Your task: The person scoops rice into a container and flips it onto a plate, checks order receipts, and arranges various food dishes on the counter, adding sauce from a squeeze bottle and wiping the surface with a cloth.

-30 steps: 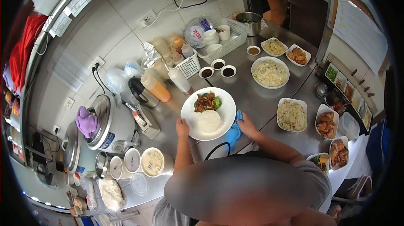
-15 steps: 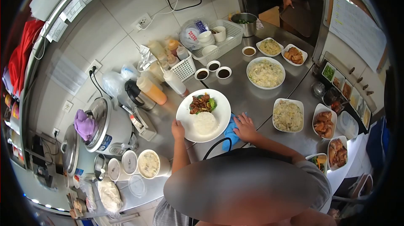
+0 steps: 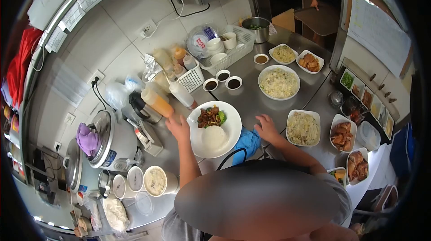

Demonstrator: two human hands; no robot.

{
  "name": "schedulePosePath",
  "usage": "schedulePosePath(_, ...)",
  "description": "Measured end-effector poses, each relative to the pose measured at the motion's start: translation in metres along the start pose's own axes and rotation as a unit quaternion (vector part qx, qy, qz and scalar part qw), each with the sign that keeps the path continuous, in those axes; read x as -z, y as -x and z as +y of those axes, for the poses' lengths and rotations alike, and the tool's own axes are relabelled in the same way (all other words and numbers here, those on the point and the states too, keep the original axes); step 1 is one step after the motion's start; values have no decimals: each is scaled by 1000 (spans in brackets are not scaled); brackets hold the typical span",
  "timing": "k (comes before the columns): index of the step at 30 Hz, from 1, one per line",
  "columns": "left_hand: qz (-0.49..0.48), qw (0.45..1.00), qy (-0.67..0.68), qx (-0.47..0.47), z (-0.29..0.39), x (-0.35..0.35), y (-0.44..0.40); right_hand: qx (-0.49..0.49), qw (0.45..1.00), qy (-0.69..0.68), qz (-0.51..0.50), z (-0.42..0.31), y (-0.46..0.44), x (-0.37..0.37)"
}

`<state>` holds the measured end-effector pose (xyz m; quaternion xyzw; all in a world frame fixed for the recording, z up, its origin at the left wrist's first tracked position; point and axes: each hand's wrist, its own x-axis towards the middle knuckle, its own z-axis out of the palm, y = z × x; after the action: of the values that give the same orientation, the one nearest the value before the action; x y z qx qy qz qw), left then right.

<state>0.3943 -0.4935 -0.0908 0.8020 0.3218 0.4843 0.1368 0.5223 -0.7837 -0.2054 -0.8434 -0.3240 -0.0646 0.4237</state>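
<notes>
A round white plate [image 3: 232,138] lies on the steel counter in front of me. On it sit a mound of white rice [image 3: 214,138], glazed brown meat pieces [image 3: 209,118] and green broccoli [image 3: 222,117]. My left hand [image 3: 178,129] is just off the plate's left rim, fingers apart and holding nothing, near the tip of an orange sauce bottle [image 3: 158,102]. To the right of the plate lies a crumpled blue cloth [image 3: 247,141]. Above and right of that cloth, my right hand [image 3: 267,129] is open with its fingers stretched out.
Three sauce cups [image 3: 233,83] stand beyond the plate. Bowls of fried rice [image 3: 279,83] and chicken [image 3: 343,136] fill the right side. Rice cookers [image 3: 110,140] and tubs [image 3: 155,181] stand left. In the doorway, another person's hand [image 3: 314,4] holds a brown tray [image 3: 319,20].
My left hand has let go of the plate's rim and moved slightly away to the left. My right hand has come off the blue cloth. The view has shifted slightly.
</notes>
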Motion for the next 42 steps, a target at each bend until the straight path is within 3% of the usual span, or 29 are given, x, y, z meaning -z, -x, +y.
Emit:
schedulePosePath(1, 19, 997, 47, -49, 11, -9, -23, 1, 1000, 1, 20, 6, 2, -2)
schedulePosePath(3, -88, 977, 195, -6, 25, -32, -78, 22, 999, 16, 22, 14, 9, 0)
schedulePosePath(5, -83, 959, 265, -61, 82, -32, -126, 36, 999, 24, 19, 15, 12, 4)
schedulePosePath(7, -175, 936, 306, -3, 142, -23, -168, 40, 999, 24, 13, 7, 13, 11)
schedulePosePath(9, -136, 936, 297, -131, 161, -58, -224, 29, 999, 6, 16, 8, 13, 9)
schedulePosePath(11, -137, 943, 276, -124, 202, -71, -274, 35, 999, -15, 36, 10, 11, 9)
schedulePosePath(13, -143, 917, 359, -95, 249, -71, -313, 28, 999, -28, 34, 9, 10, 13)
schedulePosePath(15, -64, 928, 351, -108, 269, -107, -378, 19, 999, -39, 32, 11, 10, 12)
schedulePosePath(20, -114, 869, 478, 55, 347, -99, -420, -12, 986, -146, 78, 20, 14, -3)
schedulePosePath(22, -78, 839, 527, 112, 364, -106, -433, -12, 972, -207, 111, 16, 11, -5)
schedulePosePath(23, -59, 821, 550, 141, 368, -112, -441, -33, 963, -245, 108, 19, 10, -5)
schedulePosePath(28, -109, 810, 573, 61, 368, -146, -476, -166, 902, -398, 24, 34, 9, -13)
schedulePosePath(30, -124, 826, 548, 32, 372, -160, -477, -260, 847, -463, -4, 41, 7, -17)
schedulePosePath(32, -59, 843, 533, 44, 391, -152, -451, -417, 723, -551, -26, 50, 8, -24)
schedulePosePath(34, -32, 833, 552, 8, 394, -151, -452, -328, 816, -469, -83, 60, 10, -27)
schedulePosePath(35, -23, 832, 555, 17, 399, -148, -454, -234, 883, -402, -65, 64, 11, -29)
schedulePosePath(37, -27, 819, 572, 29, 410, -141, -447, -2, 977, -207, 50, 71, 13, -34)
schedulePosePath(38, -30, 813, 580, 35, 411, -138, -445, 140, 978, -85, 128, 73, 15, -37)
schedulePosePath(41, -31, 781, 617, 92, 396, -133, -439, 98, 988, -110, 37, 82, 20, -37)
schedulePosePath(42, -22, 763, 634, 124, 391, -128, -432, 104, 988, -103, 54, 81, 19, -36)
